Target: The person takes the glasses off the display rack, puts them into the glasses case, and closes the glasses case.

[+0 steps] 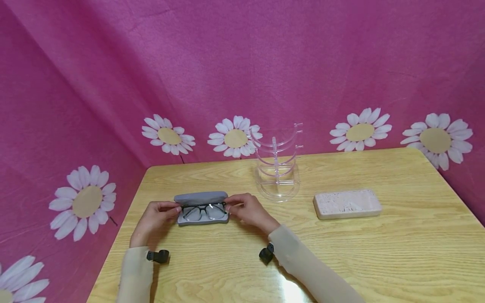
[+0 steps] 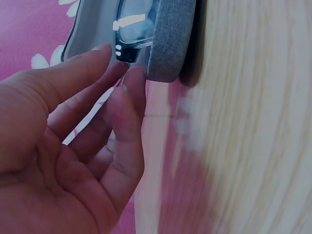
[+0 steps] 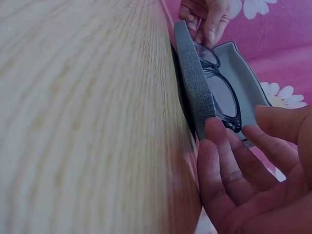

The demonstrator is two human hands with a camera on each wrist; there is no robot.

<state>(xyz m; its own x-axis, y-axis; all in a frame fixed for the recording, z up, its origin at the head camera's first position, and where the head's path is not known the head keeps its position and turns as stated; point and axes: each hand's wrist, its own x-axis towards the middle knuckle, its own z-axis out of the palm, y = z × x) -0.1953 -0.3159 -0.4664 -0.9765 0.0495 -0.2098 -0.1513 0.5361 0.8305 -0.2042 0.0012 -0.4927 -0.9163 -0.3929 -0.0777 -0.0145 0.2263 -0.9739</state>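
A pair of black-rimmed eyeglasses [image 1: 204, 211] lies in an opened grey glasses case [image 1: 203, 197], whose lid leans back behind the lenses. My left hand [image 1: 154, 216] pinches the left end of the frame; in the left wrist view its thumb and index finger meet the dark corner of the eyeglasses [image 2: 127, 52]. At the opposite end is my right hand [image 1: 248, 209]. Its fingertips touch the end of the case [image 3: 197, 80] close to the frame's corner, and the thumb stands apart from the eyeglasses [image 3: 224, 97]. The folded temples are mostly hidden.
A clear plastic tiered stand [image 1: 278, 185] stands behind and right of the case. A pale pink, closed case [image 1: 347, 204] lies farther right on the wooden table [image 1: 409, 244]. Pink cloth [image 1: 288, 63] with daisies hangs behind and on the left.
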